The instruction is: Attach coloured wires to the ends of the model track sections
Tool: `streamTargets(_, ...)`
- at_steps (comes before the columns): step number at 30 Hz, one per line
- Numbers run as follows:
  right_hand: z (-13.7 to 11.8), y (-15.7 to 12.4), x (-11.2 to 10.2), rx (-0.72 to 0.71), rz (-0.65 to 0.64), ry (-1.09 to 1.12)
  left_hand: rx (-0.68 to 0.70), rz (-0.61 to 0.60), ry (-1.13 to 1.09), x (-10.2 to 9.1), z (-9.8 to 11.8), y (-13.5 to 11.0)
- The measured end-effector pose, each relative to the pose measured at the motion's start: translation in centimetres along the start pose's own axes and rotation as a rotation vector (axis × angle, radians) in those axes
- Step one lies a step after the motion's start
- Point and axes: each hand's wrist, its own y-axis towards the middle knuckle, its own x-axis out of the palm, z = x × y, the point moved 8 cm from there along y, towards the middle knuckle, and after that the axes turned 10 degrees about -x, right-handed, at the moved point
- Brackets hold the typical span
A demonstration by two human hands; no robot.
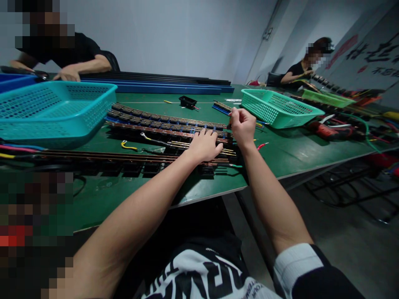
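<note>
Several long rails of copper-coloured bars on blue and black holders (pixel 162 118) lie side by side on the green table (pixel 289 155). My left hand (pixel 204 145) rests on their right part, fingers spread and palm down. At the right end of the rails my right hand (pixel 243 124) is closed, thumb and fingers pressed together; what it pinches, if anything, is hidden. A nearer long rail (pixel 102 155) runs under my left forearm. Short wires with lugs, one yellow (pixel 128 146) and one red (pixel 262 145), lie near the rails.
A turquoise basket (pixel 93 116) stands left, a green basket (pixel 274 114) right. Behind the rails are a small black box (pixel 187 102) and long blue bars (pixel 156 88). Red-handled tools (pixel 330 129) lie right. Co-workers sit across the table (pixel 77 52) and far right (pixel 299 72).
</note>
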Motion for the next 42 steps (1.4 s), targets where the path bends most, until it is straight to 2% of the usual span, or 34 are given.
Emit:
streamTargets(3,1.3,0.2,-0.6,0.101,0.111,0.13,-0.003,-0.001,-0.005,0.1,-0.1,0.0)
streamTargets(6,1.5,0.1,-0.7,0.156,0.163,0.243,-0.002,0.002,-0.005,0.0,-0.1,0.0)
streamTargets(10,-0.6,0.0,-1.2,0.061,0.181,0.269,0.002,-0.001,-0.006,0.0,0.0,0.0)
streamTargets(14,-3.1,-0.8,-3.1,-0.05,0.27,0.212,0.012,0.015,-0.008,0.0,0.0,0.0)
streamTargets(20,-4.0,-3.1,-5.8,0.011,0.399,0.239,0.008,0.014,-0.007,0.3,-0.1,0.2)
streamTargets(34,-4.7,-6.1,-8.1,0.075,0.567,0.281,0.009,0.012,-0.016,0.3,-0.2,0.2)
streamTargets(38,-4.3,-5.9,-7.8,0.086,0.538,0.295,0.011,0.012,-0.007,0.3,-0.2,0.2)
streamTargets(42,-3.8,-5.6,-6.9,0.092,0.422,0.24,0.009,0.012,-0.001,0.3,-0.1,0.2)
